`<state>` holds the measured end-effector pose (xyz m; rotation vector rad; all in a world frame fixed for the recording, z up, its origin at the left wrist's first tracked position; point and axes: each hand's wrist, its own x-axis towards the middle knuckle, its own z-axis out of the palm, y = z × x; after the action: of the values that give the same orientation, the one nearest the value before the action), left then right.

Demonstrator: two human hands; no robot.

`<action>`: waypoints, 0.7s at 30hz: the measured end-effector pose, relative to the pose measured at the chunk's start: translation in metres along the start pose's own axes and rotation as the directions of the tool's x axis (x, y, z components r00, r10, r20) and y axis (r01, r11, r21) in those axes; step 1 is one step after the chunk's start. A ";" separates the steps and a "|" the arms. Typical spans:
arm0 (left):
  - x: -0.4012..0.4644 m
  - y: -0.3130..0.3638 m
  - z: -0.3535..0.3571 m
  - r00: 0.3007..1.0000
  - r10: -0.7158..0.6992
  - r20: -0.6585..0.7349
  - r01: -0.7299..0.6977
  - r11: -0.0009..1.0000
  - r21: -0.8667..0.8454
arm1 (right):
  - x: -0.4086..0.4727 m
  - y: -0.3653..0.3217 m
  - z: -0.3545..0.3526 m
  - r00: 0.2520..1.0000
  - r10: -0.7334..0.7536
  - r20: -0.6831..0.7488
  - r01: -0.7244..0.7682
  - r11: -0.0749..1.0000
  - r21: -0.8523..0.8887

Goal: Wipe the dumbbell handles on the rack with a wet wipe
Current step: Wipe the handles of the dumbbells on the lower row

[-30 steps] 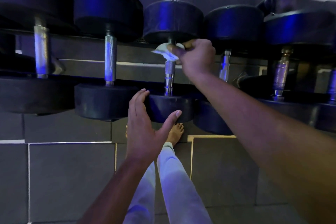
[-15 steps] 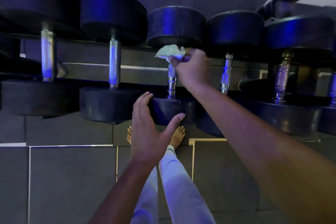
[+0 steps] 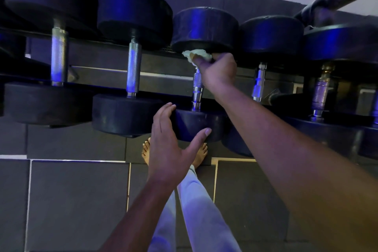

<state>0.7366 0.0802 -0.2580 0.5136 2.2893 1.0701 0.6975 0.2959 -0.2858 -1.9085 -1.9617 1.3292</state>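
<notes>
Five dumbbells sit in a row on the rack (image 3: 163, 76) and we're working the middle dumbbell (image 3: 204, 26). Our right hand (image 3: 219, 71) is curled tight round the far end of its handle (image 3: 197, 88), up against the far weight head, with the wet wipe (image 3: 197, 55) bunched under the fingers and a white corner poking out left. Our left hand (image 3: 166, 145) is spread, fingers straight, cupping the near weight head (image 3: 196, 124), thumb out to the right; looks like it steadies the dumbbell, though real contact is hard to confirm. The two hands are well apart, one at each end of the same dumbbell. Near half of the handle shows bare knurled metal below the right hand. To do this step well, we judge: pull the wipe down the full length toward the near head, keep it wrapped round the bar, twist a bit so the knurling gets cleaned all round, not just the top. Keep the left hand bracing so the dumbbell doesn't roll in its cradle. Neighbouring handles left (image 3: 134, 67) and right (image 3: 258, 80) show no wipe on them; whether they're done we can't tell. Bare feet (image 3: 147, 149) stand on the floor tiles (image 3: 77, 200) just under the rack, so don't nudge a weight off.
</notes>
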 end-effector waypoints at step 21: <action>-0.001 0.002 0.002 0.999 0.040 -0.009 -0.040 0.997 0.066 | 0.007 -0.004 -0.035 0.856 0.178 0.485 -0.397 0.827 0.398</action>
<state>0.7387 0.0819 -0.2574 0.5834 2.3390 1.0221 0.7143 0.3195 -0.2651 -1.8115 -1.2735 2.2443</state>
